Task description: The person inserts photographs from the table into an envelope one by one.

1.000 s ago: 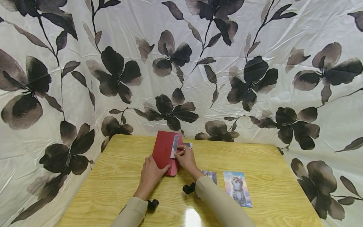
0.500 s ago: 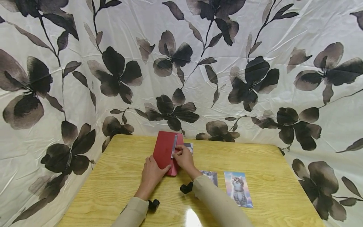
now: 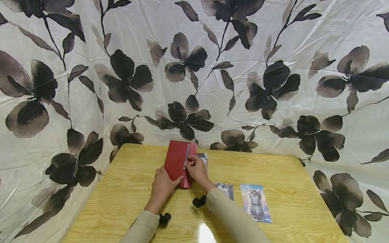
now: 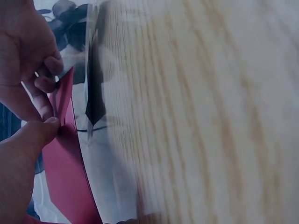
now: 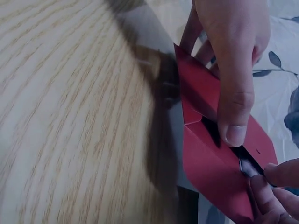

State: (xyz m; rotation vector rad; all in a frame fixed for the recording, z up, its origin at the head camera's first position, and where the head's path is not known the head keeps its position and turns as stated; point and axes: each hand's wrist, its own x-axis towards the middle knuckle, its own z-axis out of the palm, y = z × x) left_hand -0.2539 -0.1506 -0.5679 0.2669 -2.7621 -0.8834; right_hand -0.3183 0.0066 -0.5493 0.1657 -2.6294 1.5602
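Observation:
A red envelope is tilted up at the back of the table, its flap side to the right. My left hand grips its lower left part, with the thumb across the front and fingers behind. My right hand pinches the edge of a picture card at the envelope's opening. Only a narrow strip of that card shows; the rest is hidden inside. In the right wrist view, the card's pale edge sits in the dark slit between my right fingers and my left thumb.
A card with a kitten lies on the wooden table to the right. Another animal card is partly covered by my right forearm. A further card lies behind my right hand. Floral cloth hangs behind the table.
My right hand has moved slightly left, and the card has slid deeper into the envelope, leaving a thinner strip showing. My left hand keeps its grip.

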